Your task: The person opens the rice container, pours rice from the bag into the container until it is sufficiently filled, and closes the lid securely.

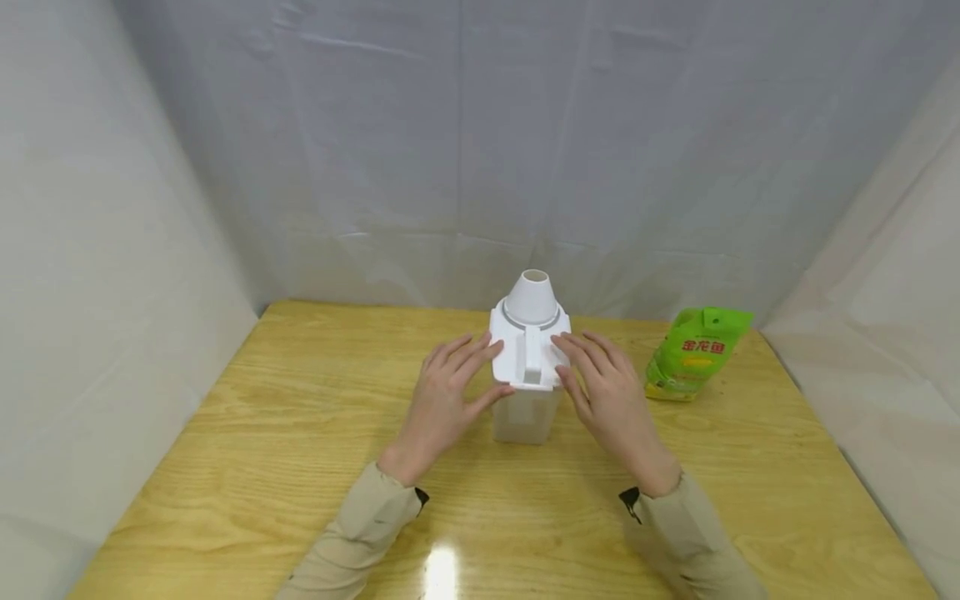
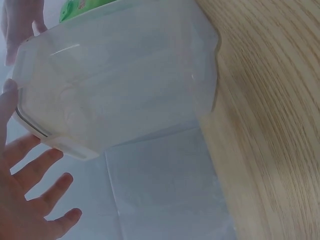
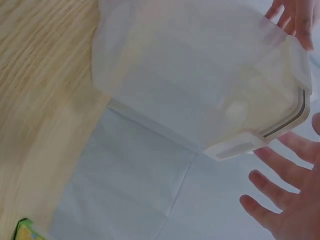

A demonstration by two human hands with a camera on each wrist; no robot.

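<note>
both hands, the left hand (image 1: 444, 398) and right hand (image 1: 609, 392), rest with straight fingers against the white lid (image 1: 527, 357) of a clear container (image 1: 525, 414). it stands on the wooden counter (image 1: 300, 433), a green bag (image 1: 697, 353) nearby.

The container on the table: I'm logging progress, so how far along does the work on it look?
Done: the clear container stands upright on the table with its white lid and cone spout on. In hand: the left hand and right hand rest with straight fingers on the lid's two sides. Left: the green bag lies apart and untouched, and the container looks empty.
</note>
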